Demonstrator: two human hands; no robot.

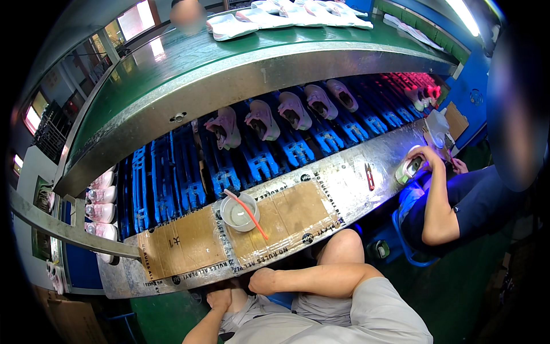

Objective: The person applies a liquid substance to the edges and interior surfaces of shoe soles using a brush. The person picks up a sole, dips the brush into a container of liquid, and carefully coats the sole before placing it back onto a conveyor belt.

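My right hand (263, 281) is curled into a fist over my lap, just below the bench's front edge, with nothing showing in it. My left hand (219, 298) is lowered by my leg, left of the right one; its fingers are mostly hidden. Neither hand touches anything on the metal bench (358, 166). In front of them lies a taped cardboard sheet (189, 243). On the cardboard stands a clear plastic bowl (236, 220) with pale liquid. A brush with an orange-red handle (252, 217) leans across the bowl's rim, its handle end reaching down to the cardboard.
Pink-white shoes (263, 121) ride on blue-lit conveyor racks (166, 178) behind the bench. Above is a green shelf (172, 63) bearing white shoe parts (258, 18). Red-handled snips (369, 176) lie at right, near a seated co-worker (441, 212) holding a shoe (409, 167).
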